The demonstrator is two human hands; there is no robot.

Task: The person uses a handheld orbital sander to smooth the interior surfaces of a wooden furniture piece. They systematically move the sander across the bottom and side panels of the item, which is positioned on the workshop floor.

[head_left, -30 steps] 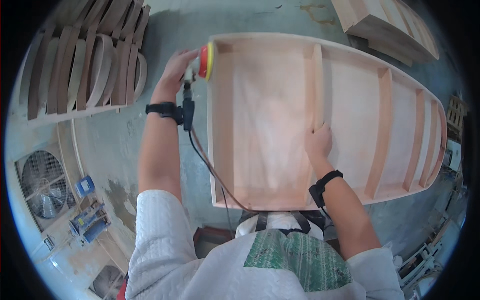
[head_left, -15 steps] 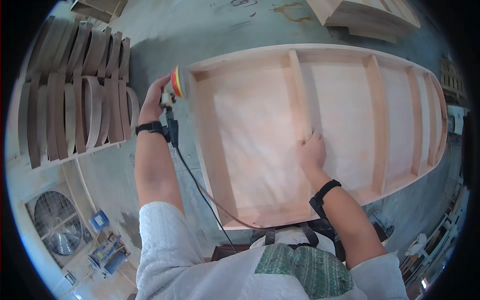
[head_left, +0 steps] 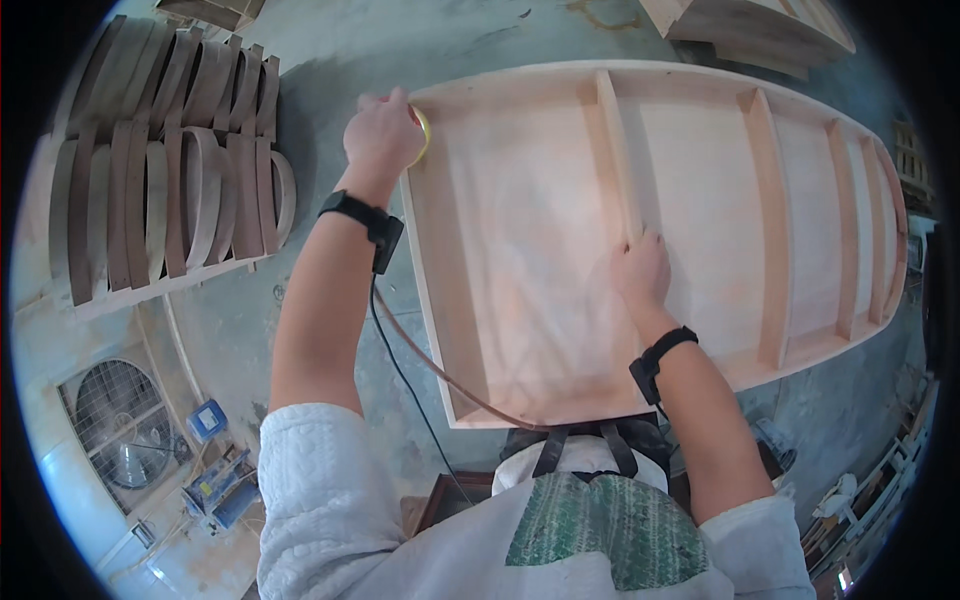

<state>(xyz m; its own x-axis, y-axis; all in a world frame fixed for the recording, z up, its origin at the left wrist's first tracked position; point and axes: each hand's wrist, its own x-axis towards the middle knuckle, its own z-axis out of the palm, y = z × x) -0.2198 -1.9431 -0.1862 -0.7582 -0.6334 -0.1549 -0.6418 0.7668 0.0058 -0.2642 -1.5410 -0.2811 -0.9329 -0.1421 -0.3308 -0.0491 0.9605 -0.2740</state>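
Observation:
A large pale wooden frame (head_left: 428,310) lies before me, square at its left end and rounded at the right, with several crosswise ribs and a flat panel inside. My left hand (head_left: 383,135) is wrapped round a round-pad air sander (head_left: 424,138); only its yellow-and-red rim shows, at the outer face of the frame's left end board near the far corner. The hand hides the sander's body. My right hand (head_left: 642,272) grips the top edge of the first crosswise rib (head_left: 618,165), fingers curled over it. Each wrist wears a black strap with a small device.
A brown hose (head_left: 432,366) and a thin black cable (head_left: 405,370) run beside the frame's left end. Stacked curved wooden pieces (head_left: 165,200) stand at left, a caged fan (head_left: 125,425) at lower left. Another wooden piece (head_left: 760,30) lies at the far right.
My left hand has moved right and a little farther away, turning so its back hides the sander's body. The right hand keeps its hold on the rib. The whole view has shifted slightly.

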